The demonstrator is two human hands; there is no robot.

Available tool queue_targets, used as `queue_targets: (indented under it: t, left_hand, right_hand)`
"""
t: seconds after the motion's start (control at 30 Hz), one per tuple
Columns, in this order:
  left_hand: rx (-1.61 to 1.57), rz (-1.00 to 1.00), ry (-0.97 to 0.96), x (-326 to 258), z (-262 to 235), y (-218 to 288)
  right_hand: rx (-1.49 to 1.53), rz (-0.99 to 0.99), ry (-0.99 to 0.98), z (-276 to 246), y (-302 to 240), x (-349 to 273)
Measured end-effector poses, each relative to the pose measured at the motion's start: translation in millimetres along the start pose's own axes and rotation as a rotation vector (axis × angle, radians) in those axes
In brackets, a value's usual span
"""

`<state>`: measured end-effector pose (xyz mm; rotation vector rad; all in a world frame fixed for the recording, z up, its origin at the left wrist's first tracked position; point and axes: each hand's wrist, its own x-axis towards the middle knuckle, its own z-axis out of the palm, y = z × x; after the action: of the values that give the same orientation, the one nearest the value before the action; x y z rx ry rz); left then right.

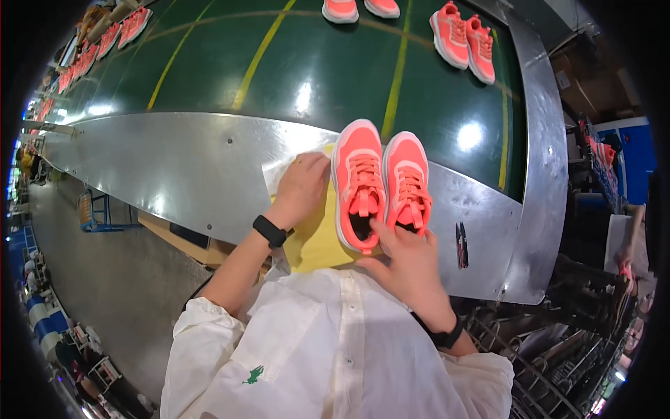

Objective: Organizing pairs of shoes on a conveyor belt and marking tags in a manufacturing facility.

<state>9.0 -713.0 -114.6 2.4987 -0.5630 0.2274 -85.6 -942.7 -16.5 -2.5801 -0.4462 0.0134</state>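
Note:
Two coral-pink sneakers with white soles, a left sneaker [363,174] and a right sneaker [407,174], sit side by side with toes pointing away from me. My right hand [412,269] grips them at the heels, its fingers by the collars of both. Under and beside them is a yellow sheet [314,241], with white paper [278,173] at its far left edge. My left hand [303,188] is beside the left sneaker, over the sheet and paper. Its fingers are bent and close together; their tips are hidden, so I cannot tell what they hold.
A metal ledge [174,160] borders the green conveyor belt [335,77]. More coral sneakers [464,42] stand on the belt at far right, others at far left. Dark pens [461,244] lie on the ledge at right. A blue stool [105,213] is on the floor at left.

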Motion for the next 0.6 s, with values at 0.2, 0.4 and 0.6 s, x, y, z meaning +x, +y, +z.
queue_targets:
  t: [0.2,0.4,0.6]
  left_hand:
    - [-0.427,-0.284,0.036,-10.5,-41.3,33.9]
    - [-0.459,-0.317,0.003,-16.1,-57.0,71.5]
    - [-0.501,-0.323,-0.062,-2.9,-57.3,79.3]
  right_hand:
    - [0.087,0.673,0.217,-42.4,84.4,-46.4]
    - [-0.127,0.805,0.051,-3.3,155.7,-89.7]
    - [0.394,0.76,0.248,12.0,167.5,-81.9]
